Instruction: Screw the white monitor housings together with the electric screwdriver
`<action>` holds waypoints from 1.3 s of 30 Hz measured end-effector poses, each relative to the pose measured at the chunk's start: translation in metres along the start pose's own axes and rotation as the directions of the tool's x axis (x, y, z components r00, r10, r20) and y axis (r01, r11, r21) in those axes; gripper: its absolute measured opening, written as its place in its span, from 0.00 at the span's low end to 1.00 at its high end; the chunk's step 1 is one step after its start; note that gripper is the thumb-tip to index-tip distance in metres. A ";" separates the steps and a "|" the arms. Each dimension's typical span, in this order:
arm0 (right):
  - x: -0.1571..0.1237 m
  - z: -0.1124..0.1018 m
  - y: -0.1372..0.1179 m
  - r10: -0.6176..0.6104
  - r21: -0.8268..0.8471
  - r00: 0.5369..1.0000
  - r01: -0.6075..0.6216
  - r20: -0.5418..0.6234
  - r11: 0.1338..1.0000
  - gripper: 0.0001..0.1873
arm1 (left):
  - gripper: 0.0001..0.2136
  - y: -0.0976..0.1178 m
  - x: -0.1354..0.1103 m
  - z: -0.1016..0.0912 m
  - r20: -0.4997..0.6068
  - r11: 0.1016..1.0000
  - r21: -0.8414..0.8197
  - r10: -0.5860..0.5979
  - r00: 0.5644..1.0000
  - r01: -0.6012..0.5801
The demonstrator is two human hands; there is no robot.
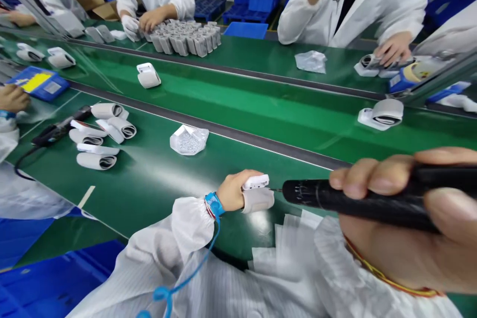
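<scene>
Left fingers [244, 176] pinch white device [257, 182] | right fingers [387, 174] grip screwdriver [307, 193] | clear bag [201, 135]: tiny pieces [188, 144]

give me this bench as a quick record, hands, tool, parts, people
left hand: holds a white device with grey cuff
right hand: grips a black driver, thin tip toward the device; contact unclear
bench: plastic bag; farther left, several cuffed devices beside a black tool
green strip: more devices, spaced apart
across: a co-worker's hands at rows of grey units
</scene>
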State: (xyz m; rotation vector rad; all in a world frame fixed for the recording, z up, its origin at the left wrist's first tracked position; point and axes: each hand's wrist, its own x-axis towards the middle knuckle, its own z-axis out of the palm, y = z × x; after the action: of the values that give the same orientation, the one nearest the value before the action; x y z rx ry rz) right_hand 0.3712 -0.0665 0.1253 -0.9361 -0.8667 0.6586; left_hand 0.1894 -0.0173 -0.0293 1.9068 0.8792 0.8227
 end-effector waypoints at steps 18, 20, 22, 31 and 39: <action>-0.008 0.022 0.052 -0.024 0.190 0.994 0.003 0.107 0.982 0.10 | 0.21 0.001 0.003 -0.004 0.061 0.991 0.107 0.075 0.995 -0.081; -0.007 0.022 0.055 -0.015 0.186 0.994 -0.005 0.108 0.983 0.10 | 0.21 0.002 0.004 -0.004 0.070 0.991 0.112 0.071 0.995 -0.079; -0.006 0.022 0.057 -0.006 0.196 0.993 -0.017 0.114 0.980 0.09 | 0.21 0.003 0.004 -0.004 0.071 0.990 0.110 0.077 0.994 -0.085; 0.000 0.021 0.063 0.010 0.234 0.981 -0.056 0.193 0.971 0.07 | 0.23 0.003 0.006 -0.004 0.079 0.990 0.109 0.081 0.994 -0.089; 0.001 0.023 0.063 0.032 0.230 0.981 -0.077 0.193 0.970 0.07 | 0.21 0.002 0.006 -0.004 0.109 0.991 0.126 0.041 0.993 -0.055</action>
State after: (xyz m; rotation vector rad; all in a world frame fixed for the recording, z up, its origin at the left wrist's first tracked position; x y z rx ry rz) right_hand 0.3451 -0.0281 0.0769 -0.6914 -0.9089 0.8887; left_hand 0.1902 -0.0119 -0.0245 2.0716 0.8417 0.7009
